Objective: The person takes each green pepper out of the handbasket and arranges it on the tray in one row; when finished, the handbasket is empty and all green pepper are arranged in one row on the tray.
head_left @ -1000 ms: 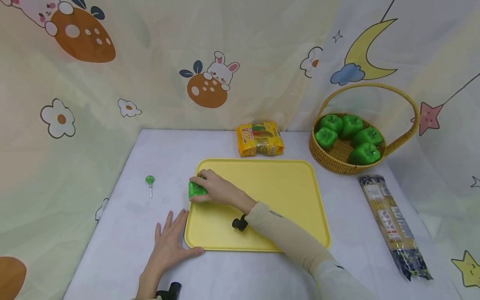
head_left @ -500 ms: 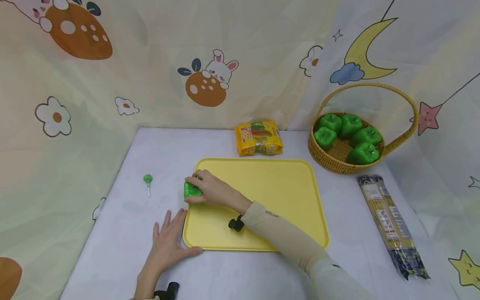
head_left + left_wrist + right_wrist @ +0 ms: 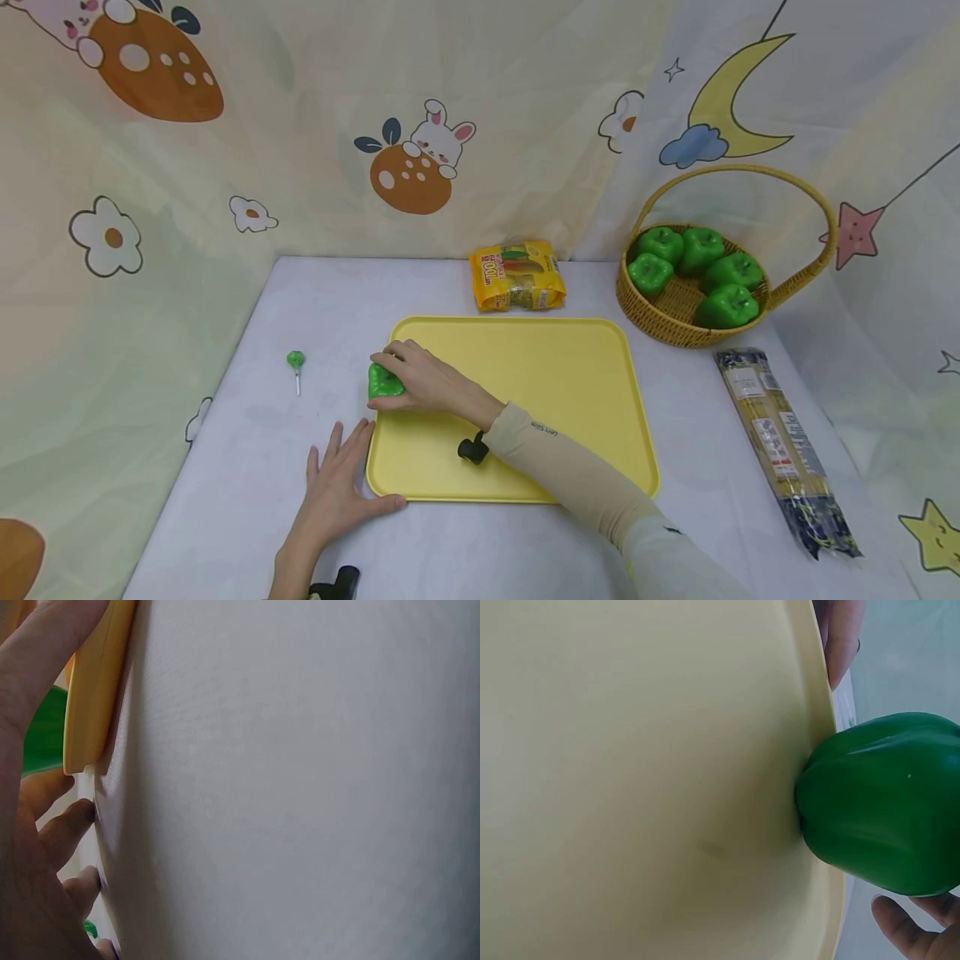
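Observation:
My right hand holds a green bell pepper at the left rim of the yellow tray. In the right wrist view that pepper sits against the tray's raised rim, with fingertips at its lower side. My left hand lies at the tray's front left corner, fingers spread and straight, thumb along the front edge. In the left wrist view the left thumb crosses the tray's side, and part of the pepper shows behind.
A green lollipop lies left of the tray. Behind the tray is a yellow snack packet. At the back right stands a wicker basket with several green bell peppers. A long pack of noodles lies at the right.
Over the last second my right hand has shifted slightly left with the bell pepper, then stayed nearly still. My left hand has kept its place by the tray corner.

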Available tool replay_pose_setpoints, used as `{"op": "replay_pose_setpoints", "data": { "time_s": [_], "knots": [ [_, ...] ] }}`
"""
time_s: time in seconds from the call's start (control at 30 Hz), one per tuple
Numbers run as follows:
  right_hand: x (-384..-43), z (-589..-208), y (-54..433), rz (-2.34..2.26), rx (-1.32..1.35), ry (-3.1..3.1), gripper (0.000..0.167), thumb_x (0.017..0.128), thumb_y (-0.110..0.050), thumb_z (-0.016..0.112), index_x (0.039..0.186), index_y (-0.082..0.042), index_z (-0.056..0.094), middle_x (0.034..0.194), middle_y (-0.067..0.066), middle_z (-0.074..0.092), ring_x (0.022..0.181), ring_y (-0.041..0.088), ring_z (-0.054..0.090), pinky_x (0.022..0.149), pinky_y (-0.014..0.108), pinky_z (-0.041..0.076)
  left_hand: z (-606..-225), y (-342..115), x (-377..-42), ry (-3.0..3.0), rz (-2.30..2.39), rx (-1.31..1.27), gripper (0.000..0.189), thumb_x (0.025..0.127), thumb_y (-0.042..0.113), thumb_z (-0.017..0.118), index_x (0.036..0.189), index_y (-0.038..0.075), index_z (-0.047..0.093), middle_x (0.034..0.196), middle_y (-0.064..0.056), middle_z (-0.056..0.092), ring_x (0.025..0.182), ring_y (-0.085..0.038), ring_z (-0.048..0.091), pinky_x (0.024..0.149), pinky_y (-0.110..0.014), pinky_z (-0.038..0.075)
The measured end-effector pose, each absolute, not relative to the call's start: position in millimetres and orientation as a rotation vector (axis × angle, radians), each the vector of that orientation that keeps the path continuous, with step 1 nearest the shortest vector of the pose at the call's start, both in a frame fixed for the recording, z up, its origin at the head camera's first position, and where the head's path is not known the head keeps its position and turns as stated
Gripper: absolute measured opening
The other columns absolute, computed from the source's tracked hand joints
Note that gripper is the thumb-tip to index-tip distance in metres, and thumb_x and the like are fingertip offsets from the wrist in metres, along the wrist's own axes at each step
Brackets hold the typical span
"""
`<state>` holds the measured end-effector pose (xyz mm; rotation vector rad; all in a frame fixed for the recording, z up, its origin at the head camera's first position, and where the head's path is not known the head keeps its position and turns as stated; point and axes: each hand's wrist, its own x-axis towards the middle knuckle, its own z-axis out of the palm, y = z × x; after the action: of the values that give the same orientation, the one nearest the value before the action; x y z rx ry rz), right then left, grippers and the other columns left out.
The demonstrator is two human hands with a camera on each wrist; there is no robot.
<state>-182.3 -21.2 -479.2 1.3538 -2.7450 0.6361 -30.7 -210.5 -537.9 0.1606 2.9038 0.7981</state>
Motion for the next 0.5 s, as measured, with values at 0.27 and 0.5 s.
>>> {"op": "replay_pose_setpoints", "data": {
  "time_s": [0.27,0.5],
  "knots": [
    [-180.7,-476.0,-19.0,0.610,1.315,-2.774,0.072,0.090,-0.060,0.064,0.144,-0.013,0.052,0.137,0.006,0.058,0.112,0.015,0.056,0.086,0.022,0.051,-536.9,-209.8,-31.0,2.896,0.774,0.148,0.124,0.061,0.080,0.076,0.158,0.016,0.033,0.165,-0.010,0.034,0.156,-0.046,0.010,0.117,-0.077,0.002],
    [-179.6,-474.7,-11.2,0.527,1.259,-2.776,0.074,0.089,-0.064,0.062,0.144,-0.015,0.052,0.139,0.005,0.058,0.122,0.020,0.055,0.097,0.033,0.052,-535.9,-210.8,-32.4,2.885,0.755,0.147,0.126,0.060,0.082,0.075,0.158,0.016,0.032,0.165,-0.009,0.033,0.156,-0.045,0.009,0.117,-0.076,0.002]
  ]
}}
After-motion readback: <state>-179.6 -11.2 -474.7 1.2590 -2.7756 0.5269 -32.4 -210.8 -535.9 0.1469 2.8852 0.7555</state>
